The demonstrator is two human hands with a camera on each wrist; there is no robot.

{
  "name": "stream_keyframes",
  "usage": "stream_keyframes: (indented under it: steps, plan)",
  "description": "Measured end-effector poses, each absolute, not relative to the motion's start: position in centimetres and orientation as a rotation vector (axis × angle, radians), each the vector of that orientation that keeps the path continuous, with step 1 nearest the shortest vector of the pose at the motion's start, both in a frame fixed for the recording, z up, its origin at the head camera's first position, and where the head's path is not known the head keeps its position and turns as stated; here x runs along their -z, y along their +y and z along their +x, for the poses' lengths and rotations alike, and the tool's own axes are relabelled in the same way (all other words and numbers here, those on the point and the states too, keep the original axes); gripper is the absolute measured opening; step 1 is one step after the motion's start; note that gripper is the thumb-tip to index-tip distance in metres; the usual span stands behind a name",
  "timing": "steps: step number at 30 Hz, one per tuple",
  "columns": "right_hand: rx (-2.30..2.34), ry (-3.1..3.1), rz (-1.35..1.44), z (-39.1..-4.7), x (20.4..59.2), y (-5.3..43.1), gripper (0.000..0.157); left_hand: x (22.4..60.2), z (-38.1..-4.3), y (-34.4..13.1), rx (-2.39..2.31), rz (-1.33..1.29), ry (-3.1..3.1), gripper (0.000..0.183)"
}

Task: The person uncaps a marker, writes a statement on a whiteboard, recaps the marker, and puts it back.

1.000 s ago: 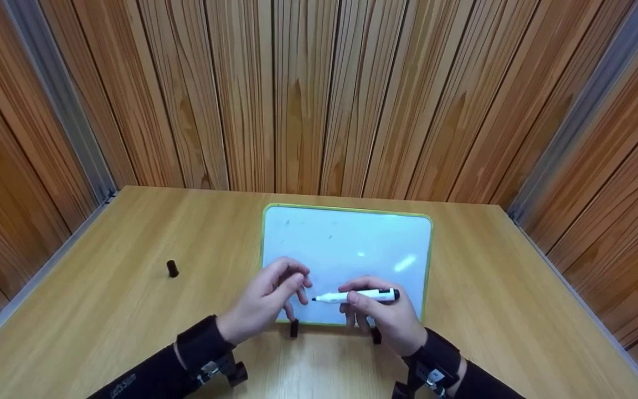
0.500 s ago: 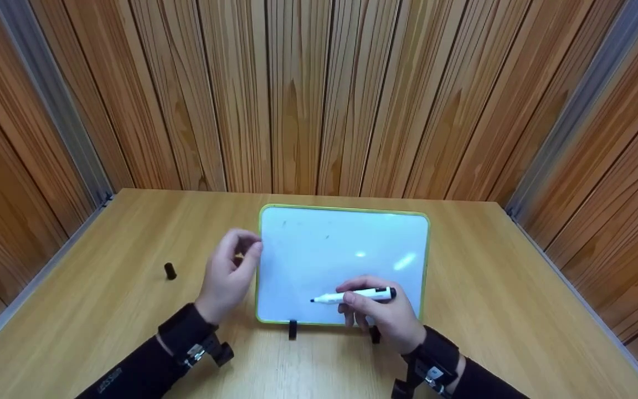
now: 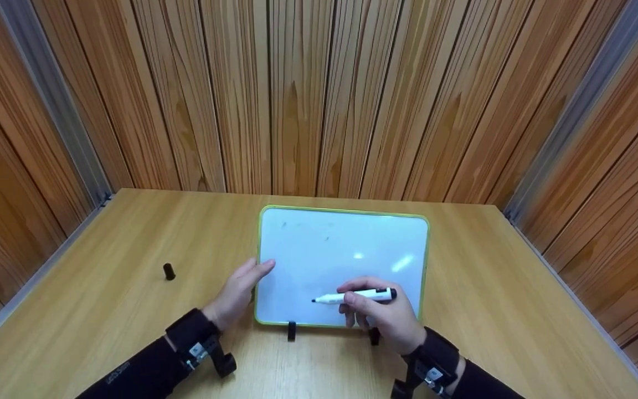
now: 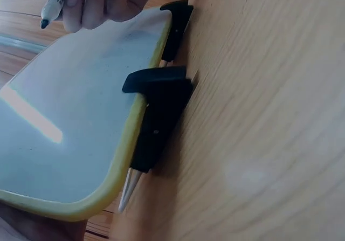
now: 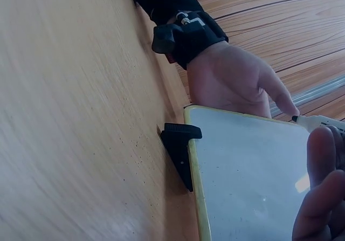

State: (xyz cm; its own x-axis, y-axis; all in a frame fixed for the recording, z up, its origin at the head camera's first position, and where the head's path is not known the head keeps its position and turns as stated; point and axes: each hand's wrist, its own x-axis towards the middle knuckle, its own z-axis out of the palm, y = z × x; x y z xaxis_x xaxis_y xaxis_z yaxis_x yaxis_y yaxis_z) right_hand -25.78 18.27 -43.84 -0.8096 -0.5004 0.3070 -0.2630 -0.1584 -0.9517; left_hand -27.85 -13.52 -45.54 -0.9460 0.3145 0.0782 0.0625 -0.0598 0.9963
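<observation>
A small whiteboard (image 3: 308, 260) with a yellow-green rim stands tilted back on the table, its lower edge in two black stand clips (image 4: 161, 122). My left hand (image 3: 237, 293) grips the board's left edge, thumb over the front face and fingers hidden behind it. My right hand (image 3: 382, 313) pinches a white marker (image 3: 355, 296) in front of the board's lower half. The marker is uncapped, its black tip pointing left. A few faint dark specks show on the board's upper left.
A black marker cap (image 3: 169, 271) stands on the wooden table (image 3: 114, 310), left of the board. Wood-panelled walls (image 3: 297, 100) rise behind the table and along both sides.
My left hand has moved left from in front of the board to its left edge, then down a little, and now grips it. My right hand holds the marker almost still.
</observation>
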Motion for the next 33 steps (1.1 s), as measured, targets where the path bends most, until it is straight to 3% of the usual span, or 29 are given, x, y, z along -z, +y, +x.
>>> stream_keyframes:
  steps: [5,17,33]
  plan:
    - [2.083,1.933,-0.889,-25.8,43.9,18.4,0.029,45.9,-27.6,-13.4,-2.103,0.384,1.932,0.069]
    - [2.130,1.991,-1.127,-25.9,43.4,17.9,0.018,46.3,-26.7,-11.6,-2.060,0.557,1.893,0.065]
    - [1.943,2.285,-1.295,-27.2,41.5,14.8,0.023,46.3,-26.7,-11.7,-2.033,0.497,1.930,0.082]
